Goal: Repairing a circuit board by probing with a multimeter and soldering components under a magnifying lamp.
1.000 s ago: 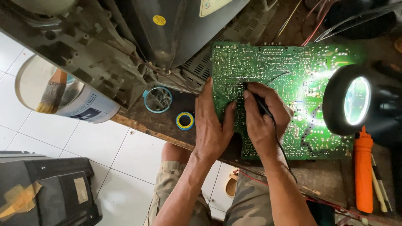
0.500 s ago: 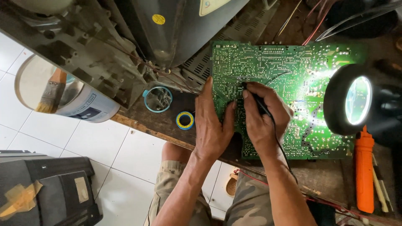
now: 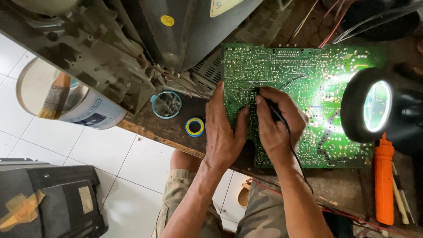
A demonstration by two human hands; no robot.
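Head view: the person is bending over a wooden bench (image 3: 335, 187), working on the solder side of a green circuit board (image 3: 308, 83) that is lying flat on it. The right hand (image 3: 277, 125) is pinching a thin black tool (image 3: 274, 112), probably a soldering iron, though its tip is too small to be sure; the tip is touching the board near its left-centre, and a black cord is trailing back over the wrist. The left hand (image 3: 224, 130) is lying flat with fingers spread, holding nothing, pressing the board's left edge just beside the tool tip.

Against the frames from a second and half a second ago, almost nothing is moving: both hands are sitting in the same spots and the tip is staying on the same point. That reads as one joint being worked steadily rather than a shift along the board.

A lit magnifier lamp (image 3: 374, 105) is glowing over the board's right end, an orange-handled tool (image 3: 384, 180) is lying below it, and a yellow-and-blue solder spool (image 3: 194, 127) is resting left of the left hand.
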